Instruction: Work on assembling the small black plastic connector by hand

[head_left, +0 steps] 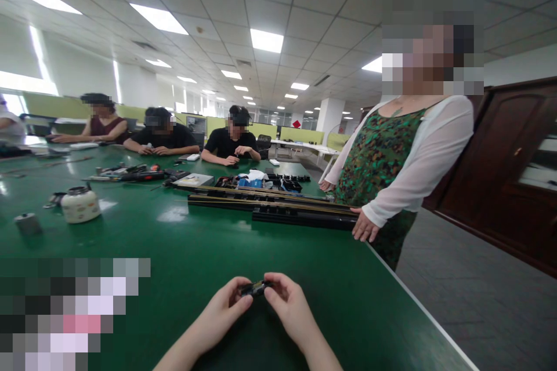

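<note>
A small dark part with a black body and a metallic, brassy strip [255,288] is held level between my two hands, just above the green table. Its exact kind is too small to make out. My left hand [230,301] pinches the part's left end between thumb and fingers. At the right end, my right hand [286,303] grips it the same way. The fingertips cover both ends of the part.
Long black rails with thin brassy rods [278,203] lie across the green table [143,232]. Beyond them are tools [130,174] and blue items [250,183]. A white pot [80,204] and a metal cylinder [28,224] stand left. A person's hand [365,227] rests at the right edge.
</note>
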Action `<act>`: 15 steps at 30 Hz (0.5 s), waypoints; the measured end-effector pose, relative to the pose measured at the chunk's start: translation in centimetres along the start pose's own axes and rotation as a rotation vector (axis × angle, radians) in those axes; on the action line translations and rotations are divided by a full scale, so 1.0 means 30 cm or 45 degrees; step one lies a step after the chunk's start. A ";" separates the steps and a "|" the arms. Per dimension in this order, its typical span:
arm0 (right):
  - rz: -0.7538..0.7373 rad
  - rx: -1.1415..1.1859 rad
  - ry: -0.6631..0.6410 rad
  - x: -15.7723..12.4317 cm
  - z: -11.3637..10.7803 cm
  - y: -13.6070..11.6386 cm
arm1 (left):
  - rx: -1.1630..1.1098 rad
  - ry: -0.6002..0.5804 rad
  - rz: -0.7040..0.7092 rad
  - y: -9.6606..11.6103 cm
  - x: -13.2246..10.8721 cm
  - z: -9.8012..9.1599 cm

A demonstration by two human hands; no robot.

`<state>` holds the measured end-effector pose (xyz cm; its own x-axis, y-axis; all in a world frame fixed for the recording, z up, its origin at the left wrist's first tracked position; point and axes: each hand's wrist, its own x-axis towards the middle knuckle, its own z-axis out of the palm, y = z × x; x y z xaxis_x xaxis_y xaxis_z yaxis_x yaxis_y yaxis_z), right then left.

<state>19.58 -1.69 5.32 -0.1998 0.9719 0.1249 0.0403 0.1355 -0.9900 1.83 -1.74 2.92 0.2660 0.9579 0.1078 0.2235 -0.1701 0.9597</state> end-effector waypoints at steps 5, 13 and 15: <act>0.024 -0.101 -0.036 -0.005 0.002 -0.002 | 0.001 -0.013 0.013 0.010 -0.004 0.003; -0.026 -0.177 -0.070 -0.004 0.011 0.002 | -0.137 -0.033 0.010 -0.006 0.002 0.007; -0.029 -0.210 -0.070 -0.004 0.010 0.009 | -0.164 -0.030 0.001 -0.013 0.006 0.010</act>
<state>19.32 -1.83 5.03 -0.2554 0.9568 0.1391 0.1946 0.1918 -0.9619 2.07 -1.56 2.49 0.2886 0.9518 0.1035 0.1018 -0.1380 0.9852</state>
